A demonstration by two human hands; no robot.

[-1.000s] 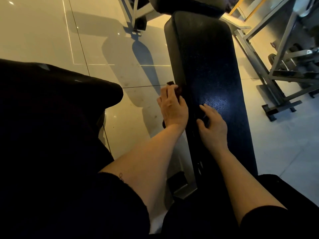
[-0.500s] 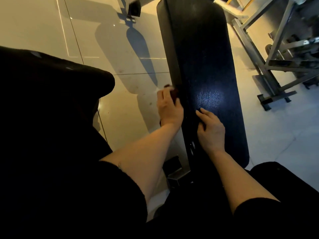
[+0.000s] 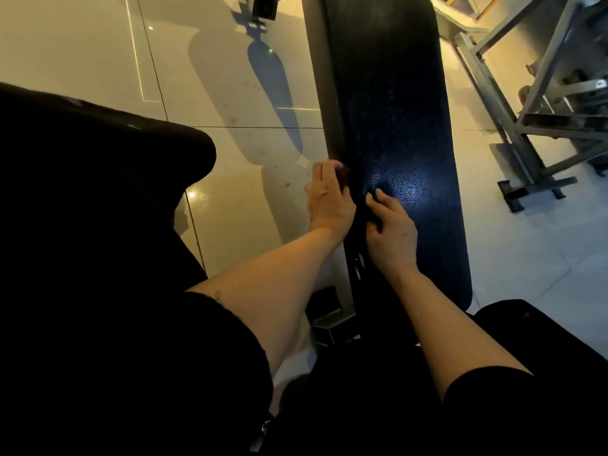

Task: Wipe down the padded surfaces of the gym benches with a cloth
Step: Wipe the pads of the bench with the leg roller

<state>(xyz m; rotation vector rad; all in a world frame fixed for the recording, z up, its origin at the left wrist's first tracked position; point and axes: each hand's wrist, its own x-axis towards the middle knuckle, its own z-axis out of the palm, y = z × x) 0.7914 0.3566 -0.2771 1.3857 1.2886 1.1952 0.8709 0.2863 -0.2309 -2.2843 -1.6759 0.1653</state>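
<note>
Black textured vinyl covers the bench pad [image 3: 394, 110], which runs lengthwise from the bottom of the view to the top edge, with a light reflection near its middle. The left hand [image 3: 329, 200] is placed against the pad's left side edge, fingers extended along the edge. A small dark reddish cloth [image 3: 343, 177] is visible at the fingertips of this hand, pressed between the hand and the pad's edge; whether the fingers curl round it cannot be determined. The right hand [image 3: 391, 230] is laid on the pad's top surface just beside the left hand, fingers spread and relaxed, nothing gripped. Both forearms are bare below dark sleeves. A glossy tiled floor [image 3: 230, 77] is seen to the left of the bench. A grey metal rack frame [image 3: 526, 126] stands to the right, apart from the pad.
</note>
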